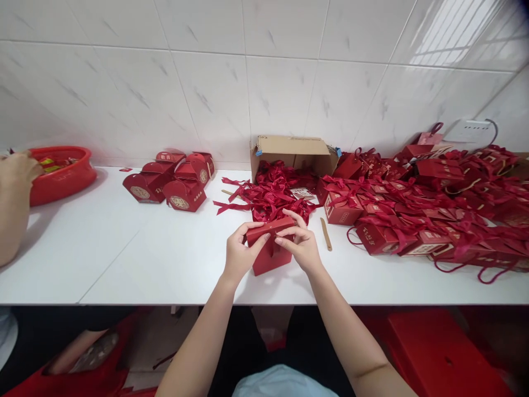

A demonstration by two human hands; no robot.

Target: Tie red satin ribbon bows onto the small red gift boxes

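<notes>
A small red gift box [268, 259] stands on the white table [165, 259] near its front edge. My left hand [238, 255] grips the box's left side, thumb and fingers pinching its top flap. My right hand [301, 243] holds the right side, fingers curled over the same flap. Just behind my hands lies a heap of red ribbons [270, 196], spilling out of an open cardboard box [294, 151].
Several finished red boxes with handles [171, 179] stand at back left. A large pile of ribboned red boxes [433, 204] fills the right side. A wooden stick [325, 234] lies right of my hands. Another person's arm [12, 198] reaches by a red basin [61, 173] at far left.
</notes>
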